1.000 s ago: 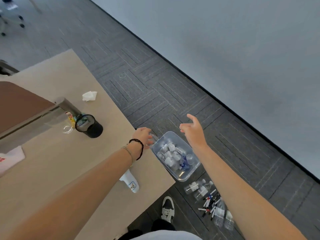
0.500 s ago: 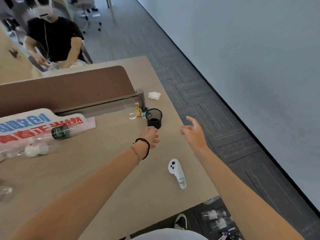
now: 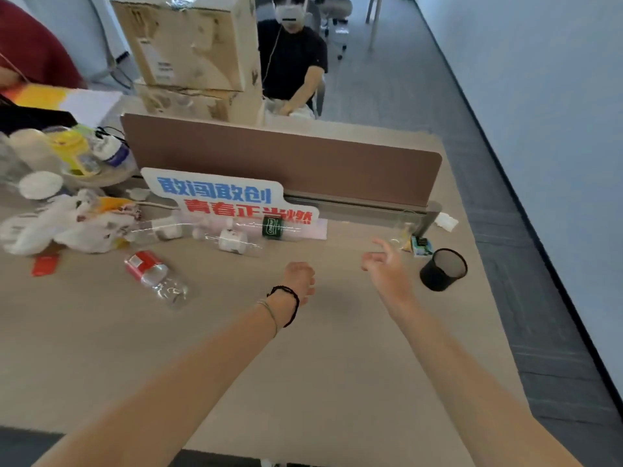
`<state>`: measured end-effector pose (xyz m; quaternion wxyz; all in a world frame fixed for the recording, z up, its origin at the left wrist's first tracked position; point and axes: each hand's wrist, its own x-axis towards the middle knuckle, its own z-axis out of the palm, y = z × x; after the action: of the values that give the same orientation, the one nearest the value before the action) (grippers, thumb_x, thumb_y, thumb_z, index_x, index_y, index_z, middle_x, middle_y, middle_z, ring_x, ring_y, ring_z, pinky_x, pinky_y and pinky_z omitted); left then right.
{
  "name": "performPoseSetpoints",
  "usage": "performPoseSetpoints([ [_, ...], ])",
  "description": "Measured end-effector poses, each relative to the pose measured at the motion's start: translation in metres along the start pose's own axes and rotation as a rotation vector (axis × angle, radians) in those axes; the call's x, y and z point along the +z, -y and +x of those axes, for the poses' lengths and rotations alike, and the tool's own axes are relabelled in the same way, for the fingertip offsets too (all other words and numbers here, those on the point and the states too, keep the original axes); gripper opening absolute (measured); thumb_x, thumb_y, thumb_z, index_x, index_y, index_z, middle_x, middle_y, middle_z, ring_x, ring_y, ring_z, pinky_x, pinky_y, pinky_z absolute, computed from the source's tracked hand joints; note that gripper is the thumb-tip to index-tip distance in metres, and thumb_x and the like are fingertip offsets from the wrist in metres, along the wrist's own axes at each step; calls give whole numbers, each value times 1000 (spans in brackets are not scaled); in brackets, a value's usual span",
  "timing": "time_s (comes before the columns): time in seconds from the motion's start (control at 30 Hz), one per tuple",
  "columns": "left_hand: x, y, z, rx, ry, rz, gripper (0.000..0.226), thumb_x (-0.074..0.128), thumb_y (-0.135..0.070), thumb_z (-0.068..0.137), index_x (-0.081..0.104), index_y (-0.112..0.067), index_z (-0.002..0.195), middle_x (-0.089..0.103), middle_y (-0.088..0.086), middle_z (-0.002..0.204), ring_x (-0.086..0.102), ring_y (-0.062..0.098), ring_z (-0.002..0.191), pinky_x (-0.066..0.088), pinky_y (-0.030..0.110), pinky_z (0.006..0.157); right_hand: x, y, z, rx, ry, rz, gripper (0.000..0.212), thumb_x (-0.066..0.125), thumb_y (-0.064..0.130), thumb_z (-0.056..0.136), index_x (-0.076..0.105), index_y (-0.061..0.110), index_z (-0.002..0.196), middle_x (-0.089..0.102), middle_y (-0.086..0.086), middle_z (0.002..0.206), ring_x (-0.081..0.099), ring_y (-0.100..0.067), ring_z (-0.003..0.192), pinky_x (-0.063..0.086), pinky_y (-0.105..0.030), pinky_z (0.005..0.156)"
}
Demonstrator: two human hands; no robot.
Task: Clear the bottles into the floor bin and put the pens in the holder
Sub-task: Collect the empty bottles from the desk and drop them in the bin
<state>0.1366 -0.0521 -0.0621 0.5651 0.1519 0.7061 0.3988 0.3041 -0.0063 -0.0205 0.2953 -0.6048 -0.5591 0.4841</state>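
Several clear plastic bottles lie on the beige desk [image 3: 337, 382]: one with a red label [image 3: 153, 274] at the left, one with a white label [image 3: 232, 242] and one with a green label [image 3: 274, 227] near the brown divider. A black mesh pen holder [image 3: 443, 269] stands at the right. My left hand [image 3: 300, 281] hovers over the desk's middle, fingers curled, holding nothing. My right hand [image 3: 386, 269] hovers left of the holder with relaxed fingers, empty. The floor bin and the pens are out of view.
A brown divider [image 3: 286, 160] with a blue-and-red sign [image 3: 229, 200] crosses the desk. Plastic bags and containers [image 3: 67, 217] crowd the left. Cardboard boxes [image 3: 192, 52] and a seated person [image 3: 293, 62] are behind. A small box [image 3: 421, 246] and tissue [image 3: 446, 220] lie near the holder.
My view swung from the floor bin at the desk's right edge up and left to the desk. Both hands came away from the bin and now hover over the desk.
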Motion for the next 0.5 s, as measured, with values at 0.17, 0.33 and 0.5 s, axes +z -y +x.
performPoseSetpoints([
  [0.17, -83, 5, 2, -11, -163, -143, 21, 45, -11, 98, 49, -20, 117, 54, 6, 85, 45, 16, 60, 36, 22, 49, 80, 15, 17, -68, 176, -56, 55, 61, 6, 91, 57, 23, 143, 71, -8, 111, 66, -18, 92, 45, -22, 67],
  [0.33, -166, 16, -13, 14, -367, -178, 23, 41, -6, 98, 48, -18, 116, 51, 2, 77, 47, 15, 60, 38, 17, 39, 162, 32, 22, -121, 393, -80, 44, 64, 14, 93, 60, 22, 137, 69, 1, 108, 66, -18, 102, 49, -32, 83],
  [0.5, -235, 31, -24, 53, -552, -75, 28, 48, -6, 94, 54, -14, 121, 61, 7, 96, 55, 17, 70, 42, 19, 50, 235, 54, 15, -192, 531, -137, 42, 65, 17, 93, 63, 25, 134, 70, 3, 108, 67, -16, 99, 50, -30, 79],
])
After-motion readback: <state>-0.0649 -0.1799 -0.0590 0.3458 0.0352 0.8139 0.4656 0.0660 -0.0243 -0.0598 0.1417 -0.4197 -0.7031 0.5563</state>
